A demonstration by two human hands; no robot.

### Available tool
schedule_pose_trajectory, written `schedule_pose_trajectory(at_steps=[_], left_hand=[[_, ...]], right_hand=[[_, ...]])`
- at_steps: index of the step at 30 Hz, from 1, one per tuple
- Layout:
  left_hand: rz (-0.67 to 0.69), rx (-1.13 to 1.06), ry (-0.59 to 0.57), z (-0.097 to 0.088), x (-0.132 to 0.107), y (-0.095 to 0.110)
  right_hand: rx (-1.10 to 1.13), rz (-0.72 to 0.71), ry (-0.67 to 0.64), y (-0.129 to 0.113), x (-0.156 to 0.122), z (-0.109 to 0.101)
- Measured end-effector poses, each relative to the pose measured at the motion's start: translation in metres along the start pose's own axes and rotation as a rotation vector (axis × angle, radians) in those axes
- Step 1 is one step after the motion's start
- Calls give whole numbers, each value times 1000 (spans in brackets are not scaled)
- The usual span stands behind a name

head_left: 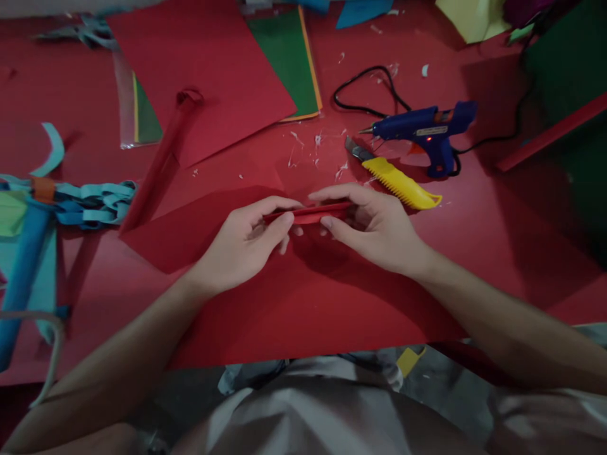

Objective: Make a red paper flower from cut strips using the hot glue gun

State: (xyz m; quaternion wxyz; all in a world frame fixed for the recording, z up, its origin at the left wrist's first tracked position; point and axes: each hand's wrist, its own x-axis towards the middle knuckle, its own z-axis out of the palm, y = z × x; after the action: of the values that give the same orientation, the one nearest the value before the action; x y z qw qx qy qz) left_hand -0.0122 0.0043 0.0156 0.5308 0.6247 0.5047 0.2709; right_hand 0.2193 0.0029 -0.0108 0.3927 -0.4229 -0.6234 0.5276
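In the head view, a narrow folded strip of red paper point(309, 216) is held level above the middle of the desk point(488, 253), just in front of the person's body. Its left end is pinched between the thumb and fingers of the left hand point(241, 245), and its right end is grasped in the same manner by the right hand point(379, 226). A large red sheet point(327, 309) is spread beneath both hands; whether the strip is joined to it cannot be told. Just beyond the right hand, a yellow utility knife point(403, 183) is laid with its blade exposed, and behind it a blue glue gun point(410, 125) is seen, its red indicator lit and its black cord point(360, 81) looped behind the nozzle. To the left, a rolled red paper tube point(156, 165) is rested aslant, its far end over a red square sheet point(208, 63), by which green sheets point(284, 66) are partly covered. At the far left, a blue paper chain point(97, 203) is placed beside a blue paper tube point(24, 284).
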Motion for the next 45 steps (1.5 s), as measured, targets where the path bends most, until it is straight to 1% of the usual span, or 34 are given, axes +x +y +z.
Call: schedule_pose_trajectory(at_steps=[3, 5, 9, 13, 15, 18, 21, 25, 29, 34, 39, 45], left_hand=[[-2, -4, 8, 1, 0, 0], [8, 30, 38, 2, 0, 1], [18, 92, 55, 3, -1, 1], [41, 16, 102, 4, -3, -3], [57, 15, 96, 4, -4, -4], [57, 37, 107, 3, -4, -5], [43, 96, 149, 3, -5, -4], [86, 181, 199, 3, -4, -3], [93, 137, 213, 3, -1, -3], [48, 78, 167, 0, -1, -2], [62, 115, 225, 2, -3, 2], [137, 193, 266, -1, -3, 0]], right_hand=[[-38, -14, -13, 0, 0, 0], [-3, 8, -27, -1, 0, 0], [35, 41, -2, -4, -1, 0], [43, 34, -31, -5, -2, -2], [28, 24, -45, -4, -3, -2], [-24, 2, -11, -2, -4, -2], [-102, -2, 29, -2, -4, -2], [-176, -26, 58, -4, 0, -3], [-164, -21, 81, -7, 1, -4], [-133, -9, 57, -10, -1, -4], [-102, 25, 102, -11, 0, -1], [-138, 17, 116, -11, 1, -2]])
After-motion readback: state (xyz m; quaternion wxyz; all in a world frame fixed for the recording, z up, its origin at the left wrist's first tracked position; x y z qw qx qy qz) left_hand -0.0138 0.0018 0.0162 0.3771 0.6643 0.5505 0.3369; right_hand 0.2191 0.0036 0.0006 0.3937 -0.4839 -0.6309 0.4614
